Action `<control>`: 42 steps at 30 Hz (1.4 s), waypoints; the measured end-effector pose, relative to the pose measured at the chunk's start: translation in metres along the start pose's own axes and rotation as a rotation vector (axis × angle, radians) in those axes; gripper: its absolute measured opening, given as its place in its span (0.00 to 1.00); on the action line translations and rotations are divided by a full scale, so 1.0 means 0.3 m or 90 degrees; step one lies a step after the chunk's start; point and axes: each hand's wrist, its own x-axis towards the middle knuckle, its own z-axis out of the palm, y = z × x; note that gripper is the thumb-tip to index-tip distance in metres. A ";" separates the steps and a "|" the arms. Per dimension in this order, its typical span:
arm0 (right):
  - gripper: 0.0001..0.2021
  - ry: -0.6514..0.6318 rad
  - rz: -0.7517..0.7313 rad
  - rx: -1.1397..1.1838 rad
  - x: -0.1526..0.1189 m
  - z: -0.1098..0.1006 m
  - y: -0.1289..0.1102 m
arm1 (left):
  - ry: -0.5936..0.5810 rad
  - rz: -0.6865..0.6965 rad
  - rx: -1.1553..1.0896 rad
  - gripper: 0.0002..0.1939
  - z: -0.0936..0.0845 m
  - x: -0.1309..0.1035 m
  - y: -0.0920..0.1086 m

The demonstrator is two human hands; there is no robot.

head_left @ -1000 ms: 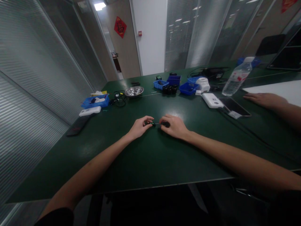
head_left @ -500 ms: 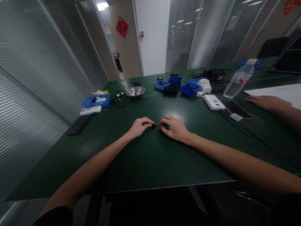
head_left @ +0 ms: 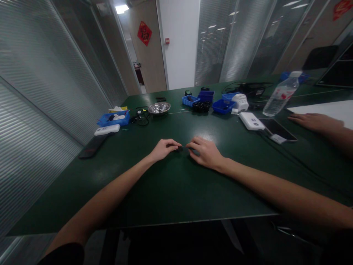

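Over the middle of the green table (head_left: 154, 195), my left hand (head_left: 162, 150) pinches a small black part (head_left: 180, 149) between thumb and fingertips. What kind of part it is, I cannot make out. Facing it from the right, my right hand (head_left: 205, 151) is closed around a small screwdriver (head_left: 184, 147). Its thin metal shaft points left at the black part, and its dark handle is mostly hidden by my fingers. Whether the tip touches the part is too small to tell.
A metal bowl (head_left: 159, 108) of small pieces and blue trays (head_left: 191, 101) stand farther back. A blue basket (head_left: 113, 118) lies left. To the right are a white power bank (head_left: 250, 121), a phone (head_left: 278, 129), a water bottle (head_left: 281, 95) and another person's hand (head_left: 311, 121).
Both hands stay nearly in place with their grips. My right fingers have turned slightly, and less of the dark handle shows. The whole view has shifted a little.
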 end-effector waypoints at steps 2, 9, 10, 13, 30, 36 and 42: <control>0.13 -0.002 -0.012 -0.002 -0.002 0.000 -0.001 | -0.005 0.008 -0.003 0.11 0.000 -0.004 0.005; 0.13 -0.023 -0.047 0.061 -0.006 0.013 0.002 | -0.006 0.115 0.090 0.08 0.031 -0.026 0.047; 0.14 -0.026 -0.052 0.062 -0.005 0.015 0.000 | -0.019 0.115 0.089 0.08 0.033 -0.026 0.050; 0.14 -0.022 -0.040 0.056 -0.001 0.023 -0.009 | -0.029 0.093 0.071 0.09 0.034 -0.023 0.052; 0.08 0.026 0.266 0.060 0.030 0.031 0.039 | 0.002 0.037 0.001 0.28 0.040 -0.018 0.060; 0.08 0.037 0.248 0.071 0.029 0.030 0.040 | 0.013 0.086 0.160 0.06 0.043 -0.036 0.096; 0.08 0.046 0.244 0.090 0.029 0.036 0.040 | 0.004 0.077 0.307 0.09 0.088 -0.023 0.099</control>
